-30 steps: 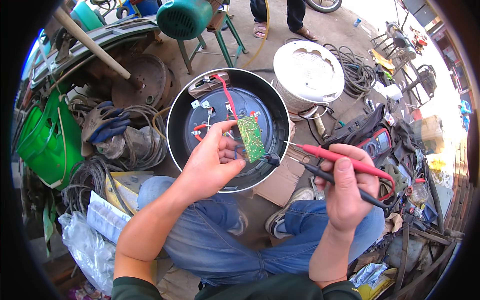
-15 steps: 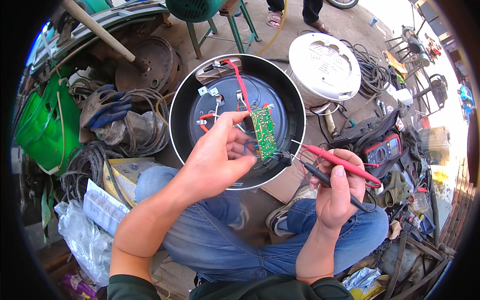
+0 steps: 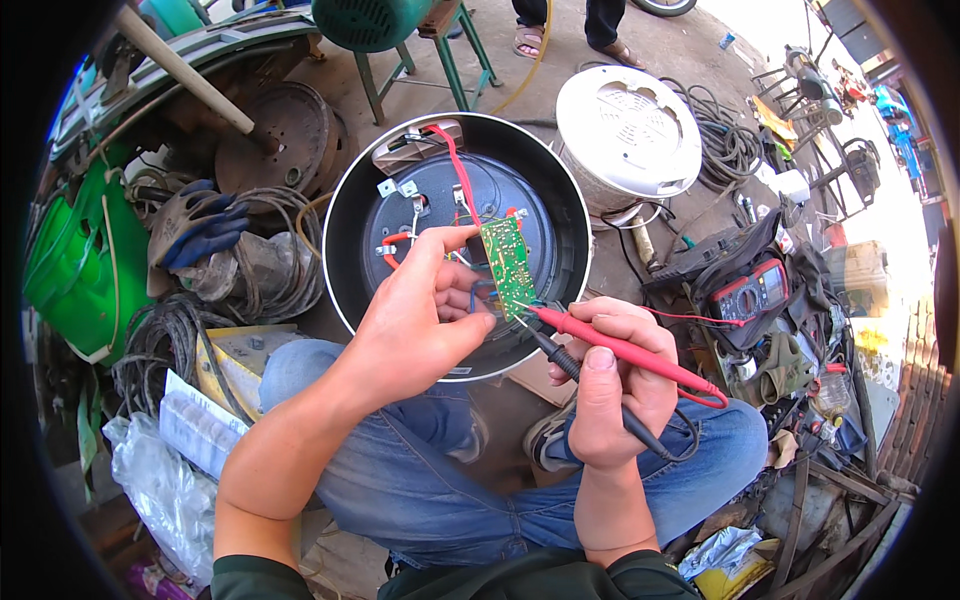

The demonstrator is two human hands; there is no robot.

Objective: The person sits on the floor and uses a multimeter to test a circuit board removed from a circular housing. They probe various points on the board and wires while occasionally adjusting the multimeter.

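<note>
My left hand (image 3: pixel 415 310) grips a green circuit board (image 3: pixel 508 262) by its left edge, fingers behind it, solder side facing up. The board is tilted over an open round black pot-like housing (image 3: pixel 337 250), with red wires (image 3: pixel 458 165) running from it to the housing's far wall. In my right hand (image 3: pixel 622 385) are two multimeter probes, a red one (image 3: pixel 640 356) and a black one (image 3: pixel 557 352), held together like chopsticks. Both tips are at the lower end of the board; whether each touches a solder point, I cannot tell. The red and black multimeter (image 3: pixel 750 295) lies at the right.
A white round lid-like part (image 3: pixel 630 130) rests on a container beyond the housing. Coiled cables (image 3: pixel 725 140), a dark tool bag (image 3: pixel 700 262) and scattered tools lie at the right. Left are a work glove (image 3: pixel 205 228), a green bucket (image 3: pixel 75 260) and plastic bags. A person's feet (image 3: pixel 615 52) show far off.
My right hand has moved left, bringing both probe tips from beside the board onto its lower end. My left hand still holds the board. The whole view has shifted slightly.
</note>
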